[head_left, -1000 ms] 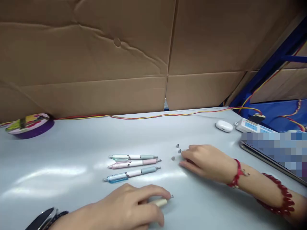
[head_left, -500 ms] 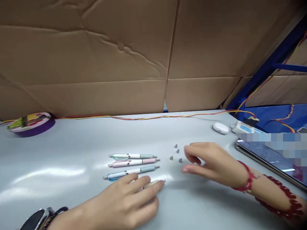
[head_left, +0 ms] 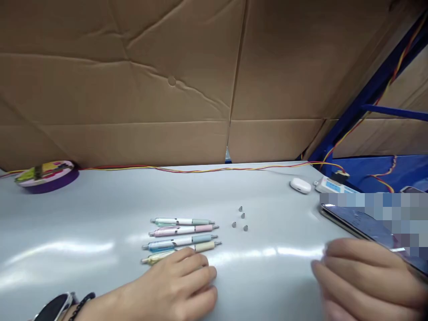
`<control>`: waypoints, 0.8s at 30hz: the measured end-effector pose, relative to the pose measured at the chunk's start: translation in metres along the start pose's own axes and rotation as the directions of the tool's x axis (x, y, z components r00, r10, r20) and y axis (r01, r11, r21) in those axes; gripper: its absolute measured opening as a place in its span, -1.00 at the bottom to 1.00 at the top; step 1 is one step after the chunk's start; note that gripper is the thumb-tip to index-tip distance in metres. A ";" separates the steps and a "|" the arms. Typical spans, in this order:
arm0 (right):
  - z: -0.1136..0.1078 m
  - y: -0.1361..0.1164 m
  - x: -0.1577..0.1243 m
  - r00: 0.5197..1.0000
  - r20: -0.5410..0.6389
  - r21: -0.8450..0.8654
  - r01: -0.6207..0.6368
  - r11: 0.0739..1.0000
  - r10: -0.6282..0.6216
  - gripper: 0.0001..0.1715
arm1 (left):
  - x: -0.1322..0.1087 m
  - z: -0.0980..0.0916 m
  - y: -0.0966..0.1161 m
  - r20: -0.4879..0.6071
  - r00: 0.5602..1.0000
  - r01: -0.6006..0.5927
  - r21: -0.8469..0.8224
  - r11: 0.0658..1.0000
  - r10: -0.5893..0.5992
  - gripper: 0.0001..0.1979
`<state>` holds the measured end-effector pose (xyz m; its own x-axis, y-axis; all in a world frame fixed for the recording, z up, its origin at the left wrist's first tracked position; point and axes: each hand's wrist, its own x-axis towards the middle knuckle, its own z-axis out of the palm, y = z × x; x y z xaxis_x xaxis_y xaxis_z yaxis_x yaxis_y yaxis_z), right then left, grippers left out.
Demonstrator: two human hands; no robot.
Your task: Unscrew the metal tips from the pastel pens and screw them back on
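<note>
Several click pens lie side by side on the grey tabletop: a green-and-white pen (head_left: 182, 221), a pink pen (head_left: 183, 230), a blue pen (head_left: 180, 242) and a yellow pen (head_left: 202, 247) closest to me. My left hand (head_left: 182, 283) rests palm down with its fingers curled, its knuckles covering the middle of the yellow pen. Right of the pens sit several small metal pen tips (head_left: 243, 216), standing apart from each other. Over at the right edge, my right hand (head_left: 371, 281) is slightly blurred, with bent, closed fingers; the inside of its grip is hidden.
At the back right are a white earbud case (head_left: 300, 185), a power strip (head_left: 334, 185) and a phone (head_left: 357, 223). A purple round tin-like object (head_left: 50, 177) sits at the back left. Red and yellow wires (head_left: 187, 171) run before the cardboard wall (head_left: 117, 98).
My right hand has pulled back from beside the pen tips toward the lower right, its fingers closing. My left fingers have curled in, uncovering both ends of the yellow pen. The view has shifted slightly.
</note>
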<state>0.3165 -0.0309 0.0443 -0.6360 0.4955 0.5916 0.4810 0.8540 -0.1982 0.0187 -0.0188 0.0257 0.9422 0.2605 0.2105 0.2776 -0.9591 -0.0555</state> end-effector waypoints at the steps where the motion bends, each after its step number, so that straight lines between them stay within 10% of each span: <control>1: 0.004 0.001 0.012 0.993 -0.004 -0.118 0.120 0.986 -0.121 -0.84 | 0.001 -0.002 0.003 0.024 1.000 0.007 -0.045 0.999 -0.006 -0.76; 4: 0.019 0.015 0.040 0.935 0.009 -0.260 0.346 0.902 -0.356 -0.85 | 0.001 -0.003 0.009 0.040 0.999 0.036 -0.164 0.986 -0.030 -0.86; 10: 0.060 0.046 0.037 1.000 0.012 -0.167 0.022 0.986 -0.021 -0.88 | 0.002 0.000 0.005 0.044 0.995 0.100 -0.290 0.952 -0.091 -0.91; 24: 0.078 0.045 0.032 0.995 0.103 -0.140 0.031 0.990 -0.017 -0.79 | 0.002 0.000 0.001 0.105 0.989 0.137 -0.369 0.919 -0.106 -0.79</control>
<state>0.2713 0.0357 -0.0064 -0.7028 0.4945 0.5114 0.5403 0.8387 -0.0683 0.0211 -0.0186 0.0259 0.9221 0.3705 0.1112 0.3155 -0.8866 0.3383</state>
